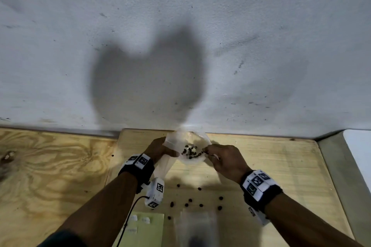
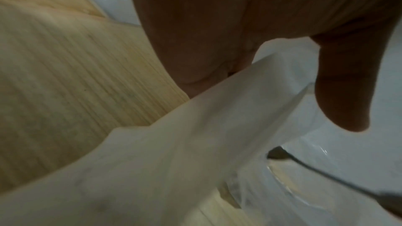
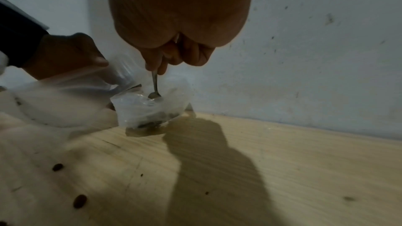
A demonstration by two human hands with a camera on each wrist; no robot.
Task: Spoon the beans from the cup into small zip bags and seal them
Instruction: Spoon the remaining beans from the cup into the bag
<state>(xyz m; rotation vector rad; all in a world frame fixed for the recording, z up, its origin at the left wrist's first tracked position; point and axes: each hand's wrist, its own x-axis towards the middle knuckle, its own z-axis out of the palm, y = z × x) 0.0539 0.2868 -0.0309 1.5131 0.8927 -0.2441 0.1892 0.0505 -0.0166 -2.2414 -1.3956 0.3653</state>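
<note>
A clear plastic cup (image 1: 197,161) stands near the wall with dark beans (image 1: 190,152) in its bottom. My left hand (image 1: 166,151) pinches the top of a clear zip bag (image 1: 163,166) just left of the cup; the bag hangs down toward me. In the left wrist view the bag (image 2: 174,143) fills the middle under my thumb (image 2: 348,92). My right hand (image 1: 208,150) grips a small metal spoon (image 3: 155,83) by its handle. The spoon's bowl is down inside the cup (image 3: 150,111), above the beans. What lies in the spoon is too blurred to tell.
Several loose beans (image 1: 190,200) are scattered on the wooden table (image 1: 261,166) between me and the cup. A stack of clear bags (image 1: 195,224) and a green sheet (image 1: 146,228) lie at the front edge. The white wall (image 1: 180,46) rises right behind the cup.
</note>
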